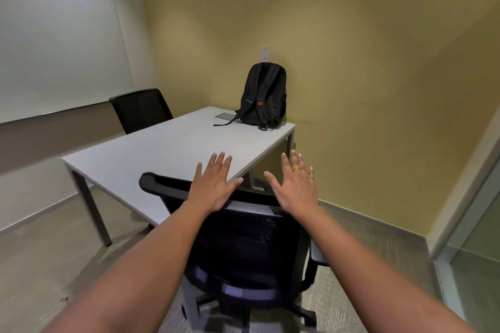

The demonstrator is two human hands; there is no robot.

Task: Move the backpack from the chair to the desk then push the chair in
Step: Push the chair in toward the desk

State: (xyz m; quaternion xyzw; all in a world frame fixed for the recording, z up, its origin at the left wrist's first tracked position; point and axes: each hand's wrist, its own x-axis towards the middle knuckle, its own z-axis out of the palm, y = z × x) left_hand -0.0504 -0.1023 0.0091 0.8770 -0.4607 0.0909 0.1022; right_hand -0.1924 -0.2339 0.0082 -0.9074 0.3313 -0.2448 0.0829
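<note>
A black backpack [264, 94] stands upright on the far right corner of the grey desk [162, 149], leaning against the yellow wall, its straps trailing on the desktop. A black mesh office chair [243, 240] is directly in front of me, its back close to the desk's near edge. My left hand [213, 184] hovers open, fingers spread, over the top rail of the chair back. My right hand [296, 184], wearing a gold ring, is open above the rail's right end. Neither hand grips anything.
A second black chair [140, 109] sits at the desk's far left side. A whiteboard [59, 35] covers the left wall. A glass partition [476, 224] stands at the right. A small cable hatch [226, 116] is set into the desktop beside the backpack.
</note>
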